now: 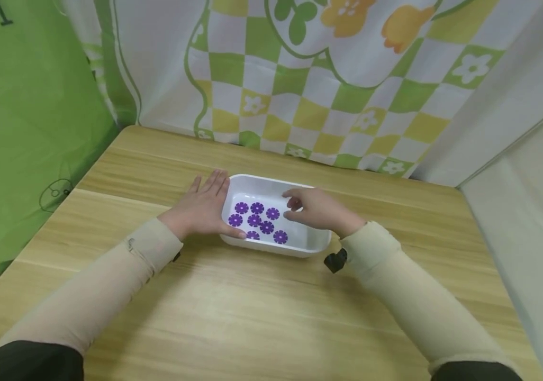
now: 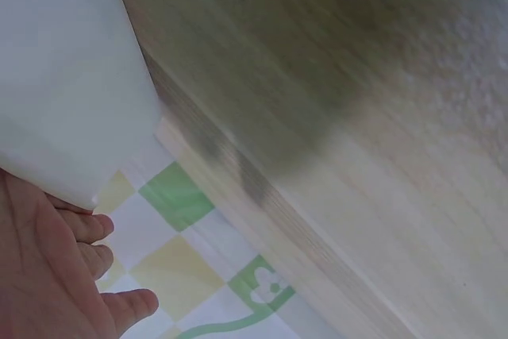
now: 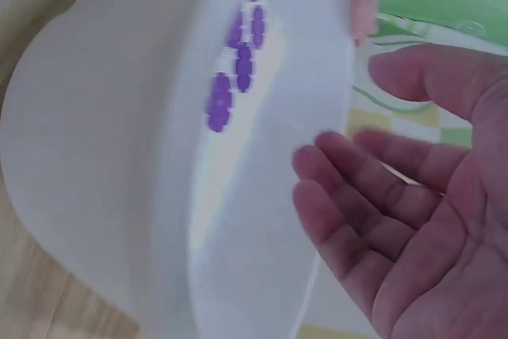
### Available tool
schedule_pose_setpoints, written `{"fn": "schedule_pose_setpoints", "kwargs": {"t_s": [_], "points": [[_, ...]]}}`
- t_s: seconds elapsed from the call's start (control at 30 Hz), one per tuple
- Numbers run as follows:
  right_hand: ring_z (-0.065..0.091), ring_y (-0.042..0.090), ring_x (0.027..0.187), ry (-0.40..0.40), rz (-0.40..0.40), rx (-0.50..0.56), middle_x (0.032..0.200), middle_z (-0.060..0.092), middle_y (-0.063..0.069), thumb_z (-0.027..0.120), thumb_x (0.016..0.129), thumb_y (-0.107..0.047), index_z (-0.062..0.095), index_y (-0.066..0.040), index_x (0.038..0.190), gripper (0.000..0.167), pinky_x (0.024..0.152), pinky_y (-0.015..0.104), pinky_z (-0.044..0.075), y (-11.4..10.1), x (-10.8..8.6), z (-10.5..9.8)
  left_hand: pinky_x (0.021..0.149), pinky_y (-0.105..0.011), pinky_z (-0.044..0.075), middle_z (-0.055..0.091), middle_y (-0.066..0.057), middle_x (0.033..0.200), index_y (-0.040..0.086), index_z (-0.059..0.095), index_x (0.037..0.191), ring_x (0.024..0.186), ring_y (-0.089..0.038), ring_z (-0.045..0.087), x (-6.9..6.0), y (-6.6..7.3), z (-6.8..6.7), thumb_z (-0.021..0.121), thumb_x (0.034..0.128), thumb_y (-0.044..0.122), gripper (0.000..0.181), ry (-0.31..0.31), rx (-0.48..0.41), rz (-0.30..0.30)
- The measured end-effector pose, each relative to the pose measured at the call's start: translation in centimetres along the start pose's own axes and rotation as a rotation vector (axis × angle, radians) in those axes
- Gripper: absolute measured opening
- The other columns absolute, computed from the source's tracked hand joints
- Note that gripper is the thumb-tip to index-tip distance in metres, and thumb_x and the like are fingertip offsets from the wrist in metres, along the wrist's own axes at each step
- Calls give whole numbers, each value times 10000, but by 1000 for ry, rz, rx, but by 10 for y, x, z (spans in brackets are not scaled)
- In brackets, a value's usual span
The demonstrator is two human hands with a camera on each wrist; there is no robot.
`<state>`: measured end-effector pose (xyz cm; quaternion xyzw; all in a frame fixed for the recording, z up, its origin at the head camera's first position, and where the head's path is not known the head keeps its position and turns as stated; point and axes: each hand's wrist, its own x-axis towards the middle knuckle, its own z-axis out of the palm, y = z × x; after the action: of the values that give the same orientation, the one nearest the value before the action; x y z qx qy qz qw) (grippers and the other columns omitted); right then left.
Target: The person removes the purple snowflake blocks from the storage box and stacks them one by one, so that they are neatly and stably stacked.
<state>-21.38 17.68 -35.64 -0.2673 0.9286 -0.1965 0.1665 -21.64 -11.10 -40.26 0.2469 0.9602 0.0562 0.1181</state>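
Several purple notched discs (image 1: 254,220) lie in the left part of a white tray (image 1: 307,238), seen in the head view. The left hand (image 1: 202,209) rests on the tray's left end, fingers straight and spread, thumb along the near rim. Over the tray's right half hovers the right hand (image 1: 321,210), its fingers loosely bent with nothing between them. The right wrist view shows that hand (image 3: 421,196) with thumb and fingers apart, beside the tray and several purple discs (image 3: 220,102). In the left wrist view the hand (image 2: 48,267) touches the tray's white side (image 2: 71,77).
The tray stands toward the back of a wooden table (image 1: 233,317). Behind the table hangs a checked, flowered curtain (image 1: 319,95), with a green cloth (image 1: 24,132) at the left and a pale wall (image 1: 533,201) at the right. A thin black wire loop (image 1: 52,196) is near the left edge.
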Motion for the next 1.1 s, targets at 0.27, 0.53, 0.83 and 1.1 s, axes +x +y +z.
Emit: {"fn": "schedule_pose_setpoints", "kwargs": {"t_s": [0.27, 0.53, 0.83, 1.1], "points": [[686, 253, 1031, -170, 22, -127, 1096, 750, 91, 698, 945, -176, 755, -32, 1156, 262, 971, 406, 539, -5, 27, 8, 1209, -560, -139, -92, -216, 1697, -52, -5, 1614, 1551, -336, -152, -1, 1, -1, 548, 699, 964, 1475, -9, -18, -7], [665, 212, 946, -254, 82, -110, 1011, 729, 60, 732, 915, -145, 743, -31, 1070, 193, 937, 392, 551, -2, 35, 24, 1219, -577, -108, -76, -222, 1698, -55, 7, 1614, 1554, -349, -136, -2, 2, 1, 537, 707, 964, 1464, 9, 7, -1], [665, 203, 940, -242, 98, -90, 1010, 725, 52, 793, 891, -200, 733, -34, 1088, 265, 901, 368, 558, -5, 32, 28, 1220, -571, -104, -69, -231, 1696, -63, 15, 1610, 1555, -353, -131, -2, 0, -2, 522, 693, 978, 1477, 3, 5, 13], [664, 200, 943, -239, 118, -76, 1012, 725, 53, 787, 894, -169, 723, -42, 1053, 213, 907, 355, 555, -4, 28, 33, 1222, -585, -91, -50, -237, 1694, -80, 30, 1607, 1559, -367, -107, 0, -2, 0, 575, 692, 953, 1483, 6, -13, 28]]}}
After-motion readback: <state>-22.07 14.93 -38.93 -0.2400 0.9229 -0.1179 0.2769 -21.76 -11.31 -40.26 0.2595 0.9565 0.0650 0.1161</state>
